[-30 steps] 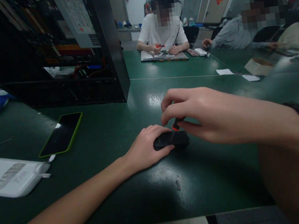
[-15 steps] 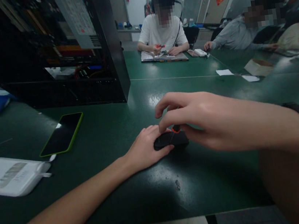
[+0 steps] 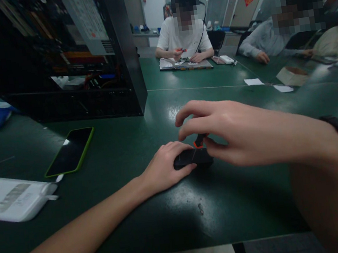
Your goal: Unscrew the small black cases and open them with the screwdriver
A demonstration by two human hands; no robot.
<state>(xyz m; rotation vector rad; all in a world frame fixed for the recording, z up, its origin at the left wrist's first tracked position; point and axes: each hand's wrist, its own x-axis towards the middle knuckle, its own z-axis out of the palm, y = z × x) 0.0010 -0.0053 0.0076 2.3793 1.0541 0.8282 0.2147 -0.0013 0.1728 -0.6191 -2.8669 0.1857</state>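
My left hand [image 3: 163,168] is closed around the near end of a small black box-like part [image 3: 193,157], pressing it against the green table. Above that part, my right hand [image 3: 230,129] pinches a screwdriver [image 3: 199,141] with a black and orange handle. The handle is partly hidden by my fingers. Its thin shaft slants down to the top of the black part; the tip is too small to make out.
An open computer case [image 3: 130,65] stands at the back left. On the left lie a phone [image 3: 71,152] with a green edge and a white device [image 3: 17,200]. Across the table [image 3: 132,226], a person in white [image 3: 172,34] works over a board. Another person's sleeve [image 3: 260,39] shows at right.
My right hand has risen slightly and its wrist has turned, with the screwdriver tilting a little. My left hand and the black part stay put. The co-worker at right has shifted a hand.
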